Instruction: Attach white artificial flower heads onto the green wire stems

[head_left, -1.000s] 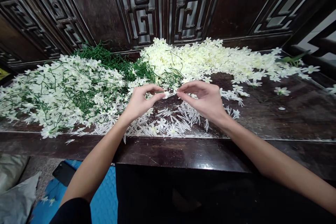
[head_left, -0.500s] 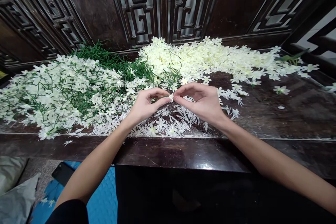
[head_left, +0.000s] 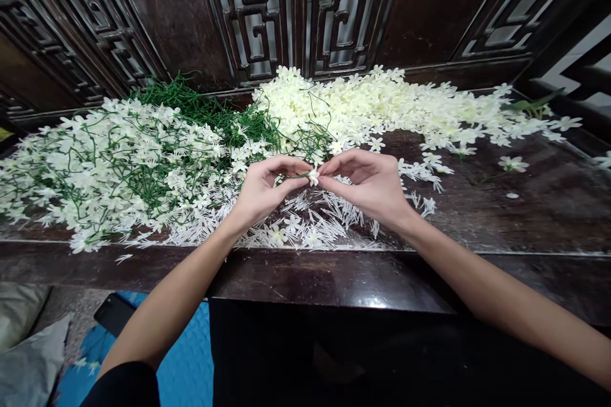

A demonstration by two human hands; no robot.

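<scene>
Between my two hands is a small white artificial flower on a green stem. My left hand pinches the stem just behind the blossom. From the other side, thumb and fingertips of my right hand close on the flower's front; the exact grip there is too small to make out. Under both hands lie many thin white plastic stamens with a few loose blossoms. A heap of white flowers on green stems is left of my left hand.
Cream-yellow blossoms are piled behind my hands, beside bare green stems. A single flower lies right on the dark wooden bench. Carved wooden panels rise behind. A phone rests on blue cloth below left.
The flower between my fingertips shows its petals a little more openly now. Both hands have kept almost the same place and pinch.
</scene>
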